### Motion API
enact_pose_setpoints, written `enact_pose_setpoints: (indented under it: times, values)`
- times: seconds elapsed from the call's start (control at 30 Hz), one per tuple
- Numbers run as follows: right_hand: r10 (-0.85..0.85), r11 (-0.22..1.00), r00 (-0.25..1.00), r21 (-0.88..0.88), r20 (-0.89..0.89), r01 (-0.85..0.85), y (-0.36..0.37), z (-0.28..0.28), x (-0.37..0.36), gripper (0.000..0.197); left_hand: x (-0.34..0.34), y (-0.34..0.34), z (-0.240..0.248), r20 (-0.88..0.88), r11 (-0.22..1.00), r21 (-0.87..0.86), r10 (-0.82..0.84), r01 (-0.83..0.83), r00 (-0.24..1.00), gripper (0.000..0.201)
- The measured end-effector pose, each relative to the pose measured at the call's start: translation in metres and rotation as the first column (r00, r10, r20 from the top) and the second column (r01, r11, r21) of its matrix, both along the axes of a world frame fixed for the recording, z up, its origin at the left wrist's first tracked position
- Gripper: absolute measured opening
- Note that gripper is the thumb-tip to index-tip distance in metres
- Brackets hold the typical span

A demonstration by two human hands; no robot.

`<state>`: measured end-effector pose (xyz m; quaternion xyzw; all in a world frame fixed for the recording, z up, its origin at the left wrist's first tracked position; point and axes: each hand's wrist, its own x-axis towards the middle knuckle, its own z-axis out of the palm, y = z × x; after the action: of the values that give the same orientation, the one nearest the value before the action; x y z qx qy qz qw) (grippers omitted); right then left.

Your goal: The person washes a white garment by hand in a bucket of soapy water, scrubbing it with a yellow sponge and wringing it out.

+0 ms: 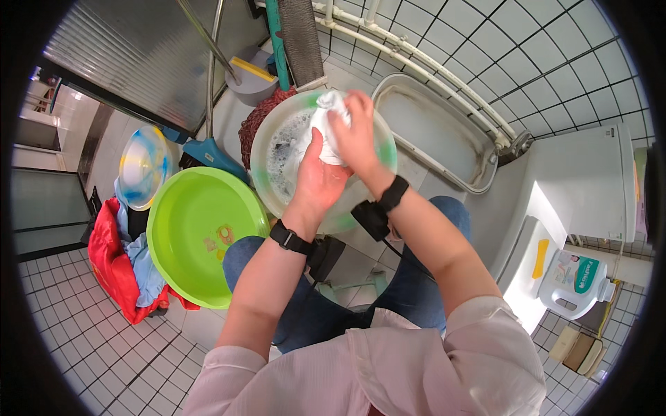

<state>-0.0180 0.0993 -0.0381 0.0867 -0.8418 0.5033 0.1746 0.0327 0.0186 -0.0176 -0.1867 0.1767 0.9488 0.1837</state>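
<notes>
A wet, bunched white cloth point(334, 123) is between my two hands above a pale basin with a green-tinted rim point(269, 119). My left hand point(320, 182) supports it from below, palm turned up and thumb against its side. Over the cloth's right side, my right hand point(357, 135) is closed, its fingertips slightly blurred. Foamy water point(283, 149) with something dark in it shows at the basin's left side. The rest of the basin's inside is partly hidden by my hands.
Left of me stand a bright green basin point(187, 243), a blue-and-yellow patterned basin point(143, 166) and piled red cloth point(114, 256). A broom point(211, 154) and dustpan point(253, 80) are behind. Rightward are a long trough point(433, 128) and a white detergent bottle point(572, 284).
</notes>
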Motion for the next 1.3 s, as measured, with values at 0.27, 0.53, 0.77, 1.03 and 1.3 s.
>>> enact_pose_setpoints:
  times: [0.27,0.53,0.77,1.03,1.3]
  values:
    - [0.169,0.98,0.986,0.109,0.0,-0.168,-0.023,0.008,0.039,0.041,-0.003,-0.026,-0.016,0.005,0.992,0.125,0.003,-0.004,1.0,0.041]
    - [0.335,0.937,0.94,0.132,-0.065,-0.325,-0.025,0.011,0.052,0.035,-0.006,-0.033,-0.001,0.182,0.996,0.031,0.076,-0.083,0.98,0.048]
    - [0.109,0.99,0.989,-0.097,0.099,-0.1,-0.019,-0.016,0.037,0.03,-0.003,-0.016,-0.017,0.07,0.999,0.028,0.014,-0.016,0.997,0.049]
    - [-0.06,0.991,0.972,-0.1,0.228,0.085,-0.005,-0.001,0.012,0.022,0.009,0.002,-0.012,-0.066,0.999,-0.02,-0.027,0.025,0.997,0.05]
    - [-0.098,0.994,0.981,-0.035,0.166,0.105,0.0,0.013,0.011,0.025,0.008,0.005,-0.008,0.136,0.997,0.054,-0.064,0.057,0.989,0.049]
